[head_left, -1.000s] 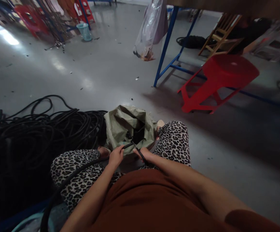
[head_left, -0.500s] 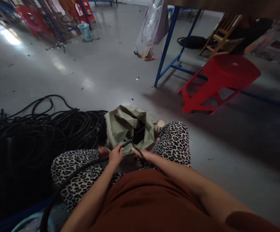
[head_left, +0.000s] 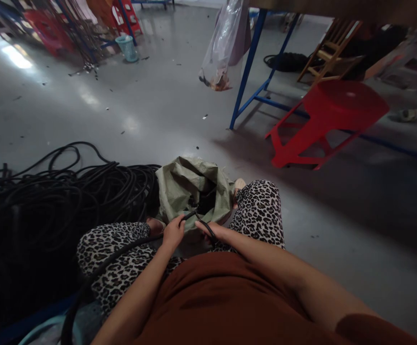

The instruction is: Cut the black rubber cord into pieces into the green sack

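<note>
My left hand is closed round a black rubber cord close to its end. From there the cord runs back across my left thigh and down past the lower left. My right hand grips dark-handled scissors, whose small blades meet the cord's tip; whether they bite into it is too small to tell. Below both hands, between my feet, stands a greenish woven sack with its mouth spread and dark pieces inside.
A large heap of black cord lies at my left. A red stool stands at the right beside a blue-legged table, from which a clear plastic bag hangs. Farther off is a light-blue basket; small scraps dot the floor.
My left hand has shifted slightly right, toward the scissors. The cord's tip sits a little lower, and the bent piece at its end no longer shows. A shoe has appeared at the right edge.
</note>
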`<state>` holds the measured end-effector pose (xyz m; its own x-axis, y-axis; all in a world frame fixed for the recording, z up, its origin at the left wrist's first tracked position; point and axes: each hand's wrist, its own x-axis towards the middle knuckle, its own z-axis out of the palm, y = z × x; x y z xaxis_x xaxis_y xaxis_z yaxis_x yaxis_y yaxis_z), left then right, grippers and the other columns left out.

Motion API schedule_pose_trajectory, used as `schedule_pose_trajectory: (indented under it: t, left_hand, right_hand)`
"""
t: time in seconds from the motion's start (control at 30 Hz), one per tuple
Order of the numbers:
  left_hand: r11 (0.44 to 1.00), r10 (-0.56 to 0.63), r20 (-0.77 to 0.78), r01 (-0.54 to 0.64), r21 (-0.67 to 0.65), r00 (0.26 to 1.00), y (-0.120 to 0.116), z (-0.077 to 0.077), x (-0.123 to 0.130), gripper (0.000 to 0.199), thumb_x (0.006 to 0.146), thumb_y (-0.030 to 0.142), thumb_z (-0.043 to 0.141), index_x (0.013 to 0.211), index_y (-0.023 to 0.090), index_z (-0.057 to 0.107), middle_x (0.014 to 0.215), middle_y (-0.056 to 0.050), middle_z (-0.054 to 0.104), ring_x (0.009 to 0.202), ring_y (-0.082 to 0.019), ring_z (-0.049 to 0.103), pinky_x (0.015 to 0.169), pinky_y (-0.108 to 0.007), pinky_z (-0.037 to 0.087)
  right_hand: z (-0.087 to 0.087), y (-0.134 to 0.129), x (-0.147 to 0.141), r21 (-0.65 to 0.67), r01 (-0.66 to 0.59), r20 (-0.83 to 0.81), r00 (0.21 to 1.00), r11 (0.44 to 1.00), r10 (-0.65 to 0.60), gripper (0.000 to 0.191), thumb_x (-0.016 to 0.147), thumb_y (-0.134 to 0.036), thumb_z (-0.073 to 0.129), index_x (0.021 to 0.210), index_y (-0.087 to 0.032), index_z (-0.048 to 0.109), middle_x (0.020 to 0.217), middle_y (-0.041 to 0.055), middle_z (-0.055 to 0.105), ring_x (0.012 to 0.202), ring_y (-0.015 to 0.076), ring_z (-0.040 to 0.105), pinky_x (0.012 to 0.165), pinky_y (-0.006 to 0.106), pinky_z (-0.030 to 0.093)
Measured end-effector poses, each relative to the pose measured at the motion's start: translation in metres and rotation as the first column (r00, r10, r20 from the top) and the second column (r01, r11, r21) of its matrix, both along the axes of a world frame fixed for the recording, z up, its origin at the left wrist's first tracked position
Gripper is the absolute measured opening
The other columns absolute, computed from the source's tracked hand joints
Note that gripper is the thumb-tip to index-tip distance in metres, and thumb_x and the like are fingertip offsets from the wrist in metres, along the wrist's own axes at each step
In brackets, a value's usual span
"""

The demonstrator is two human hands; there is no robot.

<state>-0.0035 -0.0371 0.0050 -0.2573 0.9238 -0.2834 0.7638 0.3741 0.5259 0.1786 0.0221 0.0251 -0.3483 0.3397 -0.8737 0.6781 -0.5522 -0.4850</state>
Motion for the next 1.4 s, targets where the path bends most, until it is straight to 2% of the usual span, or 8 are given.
schedule_pose_trajectory:
  t: [0.43,0.67,1.07,1.4]
  left_hand:
    - [0.999,-0.028,0.001,0.028,-0.026,1.000,0.0005,0.0071,0.0031,0.036,0.090,0.025,0.048,0.122,0.023,0.064,0.122,-0.005,0.068,0.114,-0.021,0.062,0.099,-0.034,0.048]
    - [1.000,-0.008,0.002,0.008,-0.026,1.000,0.0000,0.0049,0.0025,0.036,0.090,0.026,0.048,0.122,0.024,0.064,0.122,-0.004,0.068,0.114,-0.021,0.062,0.100,-0.034,0.048]
    - [1.000,0.011,0.004,-0.011,-0.025,1.000,0.0004,0.0051,0.0016,0.037,0.090,0.027,0.047,0.122,0.021,0.064,0.123,-0.006,0.067,0.115,-0.022,0.062,0.100,-0.035,0.048]
    - [0.999,-0.025,-0.013,0.025,-0.023,1.000,-0.0003,0.0023,0.0017,0.036,0.089,0.025,0.048,0.121,0.022,0.065,0.121,-0.006,0.068,0.113,-0.022,0.063,0.099,-0.035,0.049]
  right_hand:
    - [0.0094,0.0024,0.0014,0.040,-0.014,0.009,1.000,0.999,0.014,0.055,0.092,-0.061,0.045,0.090,-0.008,0.061,0.055,0.0023,0.055,0.045,0.0125,0.053,0.042,0.019,0.040]
    - [0.0050,0.0012,0.0025,0.051,-0.005,0.004,1.000,0.999,0.005,0.058,0.091,-0.062,0.047,0.096,-0.007,0.063,0.057,0.0025,0.057,0.047,0.0125,0.054,0.044,0.019,0.042]
    - [0.0021,0.0015,0.0021,0.064,-0.014,0.003,1.000,0.998,0.014,0.057,0.092,-0.061,0.047,0.093,-0.006,0.064,0.056,0.0026,0.056,0.044,0.0123,0.053,0.041,0.019,0.040]
    - [0.0054,0.0014,0.0021,0.070,-0.020,0.001,1.000,0.997,0.020,0.055,0.091,-0.060,0.047,0.089,-0.007,0.062,0.058,0.0036,0.057,0.048,0.0124,0.053,0.047,0.020,0.042]
